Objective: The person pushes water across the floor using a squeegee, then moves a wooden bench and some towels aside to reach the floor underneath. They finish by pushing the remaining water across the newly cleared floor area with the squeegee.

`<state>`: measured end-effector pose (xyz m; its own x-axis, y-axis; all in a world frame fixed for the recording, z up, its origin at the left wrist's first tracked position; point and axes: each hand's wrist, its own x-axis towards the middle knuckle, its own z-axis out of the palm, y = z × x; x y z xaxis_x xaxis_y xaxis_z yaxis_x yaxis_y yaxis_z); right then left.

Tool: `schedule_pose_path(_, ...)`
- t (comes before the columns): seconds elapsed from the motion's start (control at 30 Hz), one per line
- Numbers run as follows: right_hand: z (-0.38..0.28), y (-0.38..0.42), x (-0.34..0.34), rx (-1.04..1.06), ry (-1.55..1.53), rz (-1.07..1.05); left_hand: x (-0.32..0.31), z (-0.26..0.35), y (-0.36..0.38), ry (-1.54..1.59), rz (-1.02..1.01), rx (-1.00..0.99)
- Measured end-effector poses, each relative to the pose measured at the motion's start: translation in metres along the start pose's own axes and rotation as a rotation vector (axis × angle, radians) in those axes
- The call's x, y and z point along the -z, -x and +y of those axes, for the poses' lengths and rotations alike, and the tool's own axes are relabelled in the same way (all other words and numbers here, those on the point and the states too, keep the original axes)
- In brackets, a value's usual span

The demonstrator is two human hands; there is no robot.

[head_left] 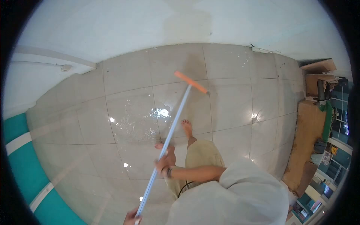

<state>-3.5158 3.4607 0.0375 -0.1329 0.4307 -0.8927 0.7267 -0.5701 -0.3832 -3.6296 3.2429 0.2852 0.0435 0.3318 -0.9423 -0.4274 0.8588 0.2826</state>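
A long pale-blue pole point(172, 127) slants up from the bottom left to an orange squeegee head point(190, 82), which rests on the tiled floor point(232, 108). My right hand point(162, 166), with a dark band at the wrist, is wrapped round the middle of the pole. Lower down, near the pole's bottom end, my left hand point(132, 216) grips it at the frame's edge. Wet, shiny patches point(131, 120) lie on the tiles left of the pole. My bare feet point(186, 127) stand just behind the squeegee head, on either side of the pole.
A white wall point(123, 28) runs along the far side. Teal and white panels point(22, 161) stand at the left. On the right are a brown board point(305, 138), an open cardboard box point(315, 84) and shelves with assorted items point(326, 191). White specks point(243, 58) dot the tiles by the wall.
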Motion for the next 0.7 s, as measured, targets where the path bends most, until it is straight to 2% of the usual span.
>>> schedule_pose_path(0.1,0.009,-0.116,0.092,0.158,-0.057,0.321,-0.059,0.031,-0.133,-0.007,0.014,-0.144)
schedule_pose_path(0.13,0.014,-0.158,0.132,0.174,-0.025,0.37,-0.091,0.056,-0.168,0.024,-0.066,-0.112)
schedule_pose_path(0.17,0.019,-0.2,0.173,0.188,0.008,0.42,-0.123,0.07,-0.203,0.042,-0.121,-0.229)
schedule_pose_path(0.2,-0.008,-0.192,0.228,0.184,0.149,0.465,-0.156,0.085,-0.239,0.066,-0.179,-0.345)
schedule_pose_path(0.23,0.001,-0.229,0.257,0.196,0.117,0.551,-0.191,0.105,-0.258,0.068,-0.198,-0.395)
schedule_pose_path(0.27,-0.011,-0.231,0.294,0.2,0.253,0.443,-0.213,0.104,-0.274,0.085,-0.197,-0.385)
schedule_pose_path(0.3,-0.03,-0.21,0.318,0.068,0.018,0.314,-0.234,0.103,-0.29,0.103,-0.196,-0.376)
schedule_pose_path(0.33,-0.035,-0.203,0.321,0.074,0.019,0.314,-0.249,0.104,-0.296,0.123,-0.199,-0.458)
schedule_pose_path(0.37,-0.036,-0.196,0.319,0.004,0.049,0.329,-0.247,0.098,-0.288,0.125,-0.197,-0.458)
schedule_pose_path(0.43,-0.02,-0.186,0.294,-0.051,0.062,0.289,-0.233,0.083,-0.268,0.117,-0.146,-0.302)
schedule_pose_path(0.47,-0.008,-0.181,0.276,-0.041,0.044,0.235,-0.216,0.059,-0.266,0.052,-0.095,-0.365)
schedule_pose_path(0.5,0.01,-0.181,0.251,-0.027,0.049,0.201,-0.199,0.04,-0.25,0.044,-0.077,-0.336)
schedule_pose_path(0.53,0.029,-0.179,0.222,0.03,0.058,0.193,-0.184,0.019,-0.236,0.066,-0.054,-0.334)
schedule_pose_path(0.63,0.105,-0.167,0.116,0.504,0.246,0.508,-0.142,-0.063,-0.186,0.158,0.016,-0.279)
schedule_pose_path(0.7,0.131,-0.117,0.063,0.386,0.206,0.37,-0.114,-0.128,-0.152,0.181,0.036,-0.229)
